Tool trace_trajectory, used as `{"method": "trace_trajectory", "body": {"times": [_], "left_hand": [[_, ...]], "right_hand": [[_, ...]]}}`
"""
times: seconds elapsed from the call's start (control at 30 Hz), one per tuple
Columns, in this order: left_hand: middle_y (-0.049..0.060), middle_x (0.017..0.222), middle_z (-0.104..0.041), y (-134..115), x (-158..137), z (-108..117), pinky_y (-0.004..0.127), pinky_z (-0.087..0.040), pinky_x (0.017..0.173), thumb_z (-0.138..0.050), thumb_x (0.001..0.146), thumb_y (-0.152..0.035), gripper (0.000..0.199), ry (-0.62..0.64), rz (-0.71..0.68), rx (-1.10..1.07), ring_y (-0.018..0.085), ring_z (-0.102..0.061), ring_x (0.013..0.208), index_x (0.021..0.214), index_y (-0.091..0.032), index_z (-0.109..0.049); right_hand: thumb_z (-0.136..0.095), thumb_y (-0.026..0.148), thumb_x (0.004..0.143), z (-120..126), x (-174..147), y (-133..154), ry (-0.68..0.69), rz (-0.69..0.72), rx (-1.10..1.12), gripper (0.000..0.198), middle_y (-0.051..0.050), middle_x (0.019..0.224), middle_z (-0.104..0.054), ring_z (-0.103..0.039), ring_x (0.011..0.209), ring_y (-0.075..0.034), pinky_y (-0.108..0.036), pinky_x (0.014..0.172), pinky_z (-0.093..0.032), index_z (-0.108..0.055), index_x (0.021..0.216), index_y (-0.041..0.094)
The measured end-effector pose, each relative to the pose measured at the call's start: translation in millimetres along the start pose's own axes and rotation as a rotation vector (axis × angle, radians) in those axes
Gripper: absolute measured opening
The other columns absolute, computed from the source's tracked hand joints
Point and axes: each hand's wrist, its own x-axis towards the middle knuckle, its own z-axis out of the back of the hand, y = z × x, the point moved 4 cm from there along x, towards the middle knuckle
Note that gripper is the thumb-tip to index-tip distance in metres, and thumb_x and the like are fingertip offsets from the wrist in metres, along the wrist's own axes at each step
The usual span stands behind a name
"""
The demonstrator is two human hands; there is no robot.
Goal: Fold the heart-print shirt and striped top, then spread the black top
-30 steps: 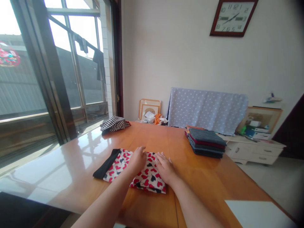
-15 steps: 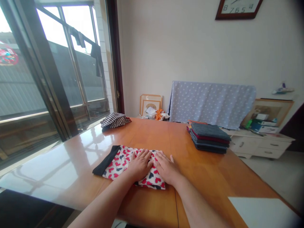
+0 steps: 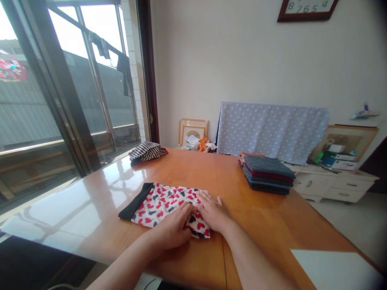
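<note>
A folded white garment (image 3: 163,200) printed with red and dark hearts lies on the wooden table (image 3: 178,262), its black band (image 3: 137,202) towards the left. At the garment's near right part, my left hand (image 3: 177,227) has its fingers bent and closed on the cloth, with the thumb low by the near edge. The exact grip is partly hidden under the hand. My right hand (image 3: 213,211) rests flat on the garment's right end, fingers stretched out and pointing away from me.
A crumpled striped garment (image 3: 148,152) lies at the table's far left. A stack of folded dark clothes (image 3: 267,175) stands at the right. A white sheet (image 3: 332,268) is at the near right edge. Beyond the table are a polka-dot cloth (image 3: 269,131) and a white cabinet (image 3: 326,183).
My left hand has slid towards me from the garment's middle, and its flat fingers have curled onto the cloth. My right hand has stayed on the right end.
</note>
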Motion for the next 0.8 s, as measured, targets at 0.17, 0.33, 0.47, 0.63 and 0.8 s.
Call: {"method": "trace_trajectory", "body": {"times": [0.17,0.33,0.47,0.63,0.8], "left_hand": [[0.007,0.113,-0.061,11,4,-12,0.038,-0.044,0.094,-0.054,0.070,-0.010,0.044,-0.080,-0.030,0.187,0.027,-0.056,0.106,0.110,-0.027,-0.059],[0.008,0.112,-0.062,10,7,-16,0.039,-0.044,0.088,-0.073,0.074,-0.032,0.035,-0.087,-0.001,0.253,0.031,-0.057,0.104,0.106,-0.027,-0.059],[0.008,0.112,-0.062,6,7,-16,0.040,-0.044,0.087,-0.082,0.067,-0.058,0.053,-0.102,0.007,0.241,0.032,-0.057,0.102,0.104,-0.026,-0.061],[0.009,0.108,-0.061,1,3,-10,0.036,-0.045,0.082,-0.076,0.072,-0.064,0.051,-0.075,-0.022,0.162,0.028,-0.057,0.096,0.103,-0.024,-0.064],[0.005,0.096,-0.063,2,0,-2,0.029,-0.044,0.074,-0.064,0.087,-0.057,0.037,-0.073,-0.040,-0.010,0.019,-0.056,0.080,0.101,-0.023,-0.067]], "right_hand": [[-0.031,0.048,0.104,-1,0,-1,0.000,-0.014,0.004,0.055,-0.003,0.167,-0.025,-0.015,0.155,-0.024,-0.060,0.122,-0.002,-0.033,0.157,0.033],[-0.026,0.048,0.105,0,-2,-1,-0.010,-0.017,0.034,0.055,-0.001,0.167,-0.025,-0.016,0.155,-0.022,-0.060,0.122,-0.002,-0.035,0.156,0.032],[-0.028,0.049,0.104,0,-2,0,-0.017,-0.010,0.043,0.055,-0.001,0.167,-0.025,-0.017,0.155,-0.023,-0.061,0.122,-0.002,-0.036,0.155,0.032],[-0.033,0.041,0.103,4,-1,2,-0.152,0.006,0.041,0.053,-0.003,0.164,-0.032,-0.022,0.154,-0.022,-0.054,0.124,-0.004,-0.041,0.153,0.028],[-0.031,0.042,0.103,-2,3,4,-0.098,0.033,0.006,0.054,-0.003,0.165,-0.031,-0.020,0.154,-0.024,-0.058,0.123,-0.004,-0.041,0.154,0.028]]}}
